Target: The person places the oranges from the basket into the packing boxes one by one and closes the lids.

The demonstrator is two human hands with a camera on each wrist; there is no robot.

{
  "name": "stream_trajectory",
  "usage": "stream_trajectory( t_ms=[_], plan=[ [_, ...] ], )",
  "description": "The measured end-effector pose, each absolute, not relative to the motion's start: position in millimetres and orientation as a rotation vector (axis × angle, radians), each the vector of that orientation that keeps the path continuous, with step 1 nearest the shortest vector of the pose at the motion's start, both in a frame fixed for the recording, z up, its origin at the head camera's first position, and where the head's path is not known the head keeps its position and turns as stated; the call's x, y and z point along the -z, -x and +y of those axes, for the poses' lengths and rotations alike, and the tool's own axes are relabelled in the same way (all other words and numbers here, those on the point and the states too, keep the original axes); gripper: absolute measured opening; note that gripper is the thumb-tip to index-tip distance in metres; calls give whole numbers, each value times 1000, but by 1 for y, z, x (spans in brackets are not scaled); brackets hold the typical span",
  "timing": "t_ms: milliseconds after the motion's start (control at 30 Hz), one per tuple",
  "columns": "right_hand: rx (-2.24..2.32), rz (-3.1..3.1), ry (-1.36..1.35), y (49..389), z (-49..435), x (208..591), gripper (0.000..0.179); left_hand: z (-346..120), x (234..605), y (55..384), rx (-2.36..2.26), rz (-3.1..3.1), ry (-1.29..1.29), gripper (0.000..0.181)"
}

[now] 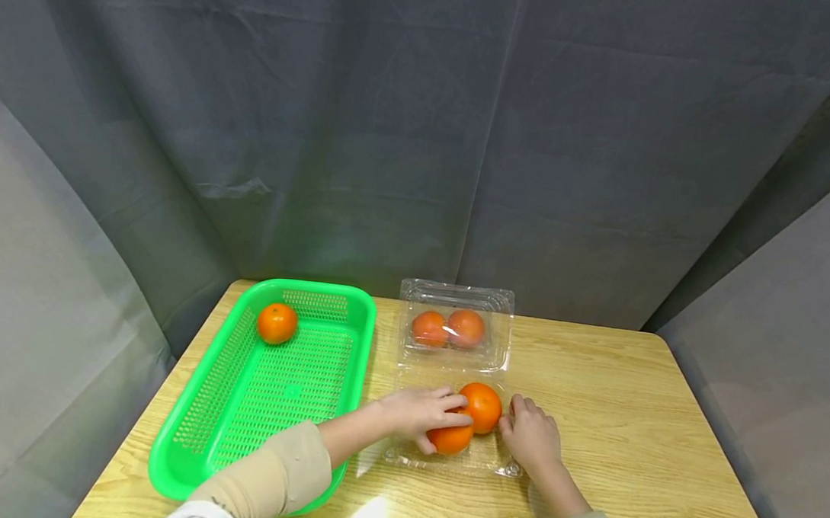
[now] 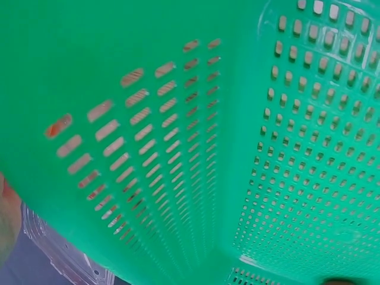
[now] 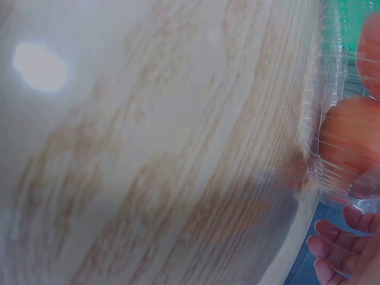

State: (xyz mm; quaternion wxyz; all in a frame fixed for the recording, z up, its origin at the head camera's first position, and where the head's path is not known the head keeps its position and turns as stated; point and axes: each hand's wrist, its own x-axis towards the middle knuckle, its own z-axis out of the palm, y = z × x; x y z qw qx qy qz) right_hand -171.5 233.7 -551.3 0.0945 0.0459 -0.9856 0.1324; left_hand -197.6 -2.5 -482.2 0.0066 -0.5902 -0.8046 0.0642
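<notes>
My left hand grips an orange in the near half of a clear plastic clamshell. A second orange sits against it on the right. Beside the clamshell's right edge is my right hand, its fingers loosely bent. In the right wrist view, those fingers hang next to the clear wall, apart from the oranges; whether the thumb touches the plastic I cannot tell. Two more oranges show through clear plastic in the far half. The left wrist view does not show the grip.
A green perforated basket stands on the left of the wooden table, with one orange in its far left corner. My left forearm crosses over the basket's near right rim. Grey curtains hang behind and at both sides.
</notes>
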Motion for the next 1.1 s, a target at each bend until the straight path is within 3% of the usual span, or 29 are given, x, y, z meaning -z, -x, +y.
stream_trajectory(
  t_ms=[1100],
  plan=[
    [-403,-2933,-128,171,234,551,16,3,498,192,-257,-2454,1905,70]
  ],
)
